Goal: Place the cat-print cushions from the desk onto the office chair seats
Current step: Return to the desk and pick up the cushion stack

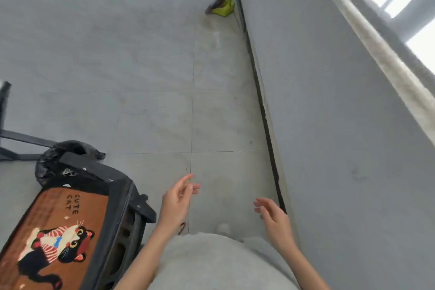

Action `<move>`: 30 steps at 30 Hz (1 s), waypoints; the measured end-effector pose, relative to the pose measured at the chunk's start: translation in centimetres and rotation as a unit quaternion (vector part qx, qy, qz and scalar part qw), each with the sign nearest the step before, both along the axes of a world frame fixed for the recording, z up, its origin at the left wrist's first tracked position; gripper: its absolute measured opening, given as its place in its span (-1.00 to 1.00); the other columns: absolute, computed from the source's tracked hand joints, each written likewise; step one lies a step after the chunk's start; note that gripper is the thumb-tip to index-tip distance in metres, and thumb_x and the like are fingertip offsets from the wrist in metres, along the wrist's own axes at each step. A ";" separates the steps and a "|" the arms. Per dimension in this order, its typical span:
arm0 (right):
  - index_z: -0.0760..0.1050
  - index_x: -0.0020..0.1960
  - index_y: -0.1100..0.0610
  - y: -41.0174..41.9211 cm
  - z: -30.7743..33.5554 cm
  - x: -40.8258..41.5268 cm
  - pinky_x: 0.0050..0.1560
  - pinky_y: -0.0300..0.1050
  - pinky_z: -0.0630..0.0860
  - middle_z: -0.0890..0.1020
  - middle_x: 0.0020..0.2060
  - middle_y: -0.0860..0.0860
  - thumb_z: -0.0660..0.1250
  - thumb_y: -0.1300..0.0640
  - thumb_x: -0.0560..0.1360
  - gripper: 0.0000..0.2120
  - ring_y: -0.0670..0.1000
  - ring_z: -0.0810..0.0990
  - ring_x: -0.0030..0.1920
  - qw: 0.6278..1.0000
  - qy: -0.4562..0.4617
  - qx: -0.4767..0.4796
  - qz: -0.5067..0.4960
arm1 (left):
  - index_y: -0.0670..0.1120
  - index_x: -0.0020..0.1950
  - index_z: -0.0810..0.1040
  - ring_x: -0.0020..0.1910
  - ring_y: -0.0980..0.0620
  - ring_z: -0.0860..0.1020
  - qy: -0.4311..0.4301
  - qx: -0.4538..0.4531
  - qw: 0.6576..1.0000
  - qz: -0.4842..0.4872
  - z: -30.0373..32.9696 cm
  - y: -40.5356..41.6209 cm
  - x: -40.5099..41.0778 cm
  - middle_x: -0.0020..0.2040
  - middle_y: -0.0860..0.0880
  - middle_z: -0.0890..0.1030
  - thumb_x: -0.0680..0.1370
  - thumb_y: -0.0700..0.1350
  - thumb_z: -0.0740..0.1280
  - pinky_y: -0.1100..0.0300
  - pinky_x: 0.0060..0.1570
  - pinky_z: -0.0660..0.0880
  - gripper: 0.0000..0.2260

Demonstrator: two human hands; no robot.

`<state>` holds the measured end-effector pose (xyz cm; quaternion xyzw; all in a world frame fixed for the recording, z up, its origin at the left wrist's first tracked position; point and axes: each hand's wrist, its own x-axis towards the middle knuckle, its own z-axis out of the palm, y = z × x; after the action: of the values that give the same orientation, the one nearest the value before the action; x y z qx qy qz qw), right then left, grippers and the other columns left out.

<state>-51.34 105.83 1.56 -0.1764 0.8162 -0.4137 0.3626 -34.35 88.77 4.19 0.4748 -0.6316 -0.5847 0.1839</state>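
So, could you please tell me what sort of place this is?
Probably a plain office room: a black office chair bearing a brown cat-print cushion, a grey tiled floor, and a green dustpan with broom against the wall.

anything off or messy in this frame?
Nothing damaged. The cat-print cushion lies flat on the chair seat. Only oddities: a stain on the floor by the green dustpan. Both hands are empty.
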 end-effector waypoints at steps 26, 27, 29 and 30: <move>0.47 0.04 0.02 -75.3 6.5 -16.5 0.03 -0.17 0.50 0.61 -0.13 -0.17 0.14 0.33 0.53 -0.74 -0.33 0.59 -0.19 0.856 -0.026 -0.131 0.500 | 0.01 0.00 0.51 -0.35 0.28 0.60 0.045 0.028 0.836 0.546 -2.4 -40.3 -14.1 -0.27 0.16 0.70 0.56 -0.35 0.14 0.49 -0.27 0.44 -0.72; 0.47 0.03 0.01 -77.8 5.8 -15.5 0.04 -0.14 0.51 0.62 -0.14 -0.16 0.14 0.32 0.54 -0.74 -0.32 0.60 -0.20 0.852 -0.029 -0.129 0.507 | 0.00 0.01 0.51 -0.35 0.28 0.60 0.046 0.031 0.830 0.555 -3.0 -42.5 -13.6 -0.27 0.16 0.70 0.56 -0.34 0.14 0.48 -0.28 0.44 -0.72; 0.48 0.01 0.01 -82.1 4.4 -13.7 0.07 -0.08 0.52 0.63 -0.14 -0.12 0.14 0.32 0.54 -0.74 -0.30 0.61 -0.21 0.848 -0.033 -0.114 0.517 | -0.04 0.04 0.51 -0.35 0.28 0.60 0.049 0.030 0.826 0.561 -3.7 -47.7 -12.0 -0.26 0.16 0.70 0.57 -0.34 0.13 0.47 -0.28 0.45 -0.75; 0.49 0.00 0.01 -84.0 3.7 -12.9 0.08 -0.05 0.52 0.63 -0.14 -0.10 0.14 0.33 0.54 -0.74 -0.29 0.61 -0.21 0.849 -0.036 -0.102 0.517 | -0.06 0.05 0.50 -0.34 0.27 0.60 0.050 0.024 0.825 0.563 -3.7 -50.5 -11.0 -0.25 0.16 0.70 0.57 -0.33 0.13 0.47 -0.26 0.46 -0.76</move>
<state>-64.28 21.82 5.27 -0.5941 0.5462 -0.2535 0.5334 -45.33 38.27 0.49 0.7220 -0.2303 -0.4180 0.5009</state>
